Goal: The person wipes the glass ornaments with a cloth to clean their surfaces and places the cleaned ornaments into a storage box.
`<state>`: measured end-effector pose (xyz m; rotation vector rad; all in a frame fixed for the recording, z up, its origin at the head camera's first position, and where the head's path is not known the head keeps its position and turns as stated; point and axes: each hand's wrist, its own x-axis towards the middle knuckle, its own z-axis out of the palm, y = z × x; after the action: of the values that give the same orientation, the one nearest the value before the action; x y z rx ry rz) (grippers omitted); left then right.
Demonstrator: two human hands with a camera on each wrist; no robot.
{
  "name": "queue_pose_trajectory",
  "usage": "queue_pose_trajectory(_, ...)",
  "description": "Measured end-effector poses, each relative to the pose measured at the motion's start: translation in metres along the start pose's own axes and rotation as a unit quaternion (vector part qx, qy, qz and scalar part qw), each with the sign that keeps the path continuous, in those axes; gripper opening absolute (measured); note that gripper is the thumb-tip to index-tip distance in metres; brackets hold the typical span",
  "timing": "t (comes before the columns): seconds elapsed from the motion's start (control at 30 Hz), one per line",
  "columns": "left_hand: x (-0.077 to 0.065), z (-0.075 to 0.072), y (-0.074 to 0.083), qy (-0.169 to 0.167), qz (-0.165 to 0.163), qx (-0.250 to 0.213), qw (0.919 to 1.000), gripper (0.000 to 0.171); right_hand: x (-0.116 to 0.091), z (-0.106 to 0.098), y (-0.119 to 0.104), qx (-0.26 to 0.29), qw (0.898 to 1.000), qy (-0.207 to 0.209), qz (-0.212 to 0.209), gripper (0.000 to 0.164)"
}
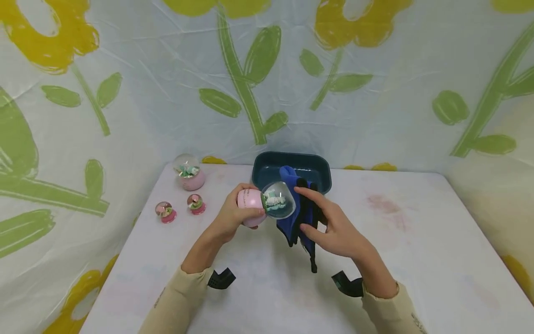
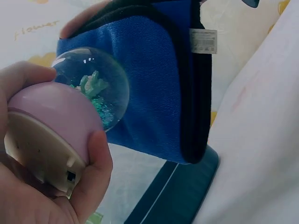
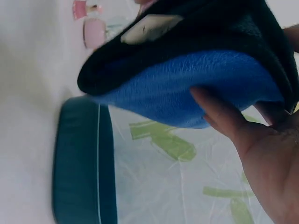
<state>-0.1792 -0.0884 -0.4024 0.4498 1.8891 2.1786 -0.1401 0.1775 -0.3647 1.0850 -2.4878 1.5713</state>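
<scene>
My left hand [image 1: 228, 217] grips the pink base of a snow globe [image 1: 249, 199], which lies tipped sideways with its clear dome toward the right. Small green and white figures show inside the dome, and a pale underside with a small switch appears on the base [image 2: 44, 149] in the left wrist view. In my right hand [image 1: 337, 232] is a folded blue cloth [image 1: 287, 227] with black edging, pinched between thumb and fingers. The cloth hangs right beside the dome; whether they touch I cannot tell. A white label [image 2: 203, 41] sticks out from its edge.
A dark teal tray [image 1: 267, 172] stands at the back of the white table [image 1: 417, 260], behind the hands. Another large pink-based snow globe [image 1: 192, 178] and two small ones [image 1: 166, 212] [image 1: 196, 204] stand at the left. A flower-printed sheet [image 1: 167, 93] surrounds the table.
</scene>
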Motion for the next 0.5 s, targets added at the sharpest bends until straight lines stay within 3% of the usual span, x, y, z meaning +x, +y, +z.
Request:
queue_pose_trajectory(0.13, -0.002, 0.0, 0.002, -0.004, -0.004, 0.008, 1.0, 0.054, -0.002, -0.004, 0.001, 0.012, 1.0, -0.014, -0.011, 0.055)
queue_pose_trajectory(0.2, -0.003, -0.002, 0.003, -0.008, -0.006, 0.01, 0.9999, 0.054, -0.004, -0.007, 0.0, 0.047, 0.998, -0.033, 0.011, 0.05)
queue_pose_trajectory(0.37, -0.002, -0.008, 0.005, -0.028, -0.008, 0.015, 0.9995, 0.052, -0.004, -0.014, -0.004, 0.112, 0.989, -0.073, 0.062, 0.076)
queue_pose_trajectory(0.5, 0.0, -0.011, 0.007, -0.043, -0.009, 0.028, 0.9986, 0.052, -0.002, -0.018, 0.0, 0.104, 0.99, -0.085, 0.035, 0.064)
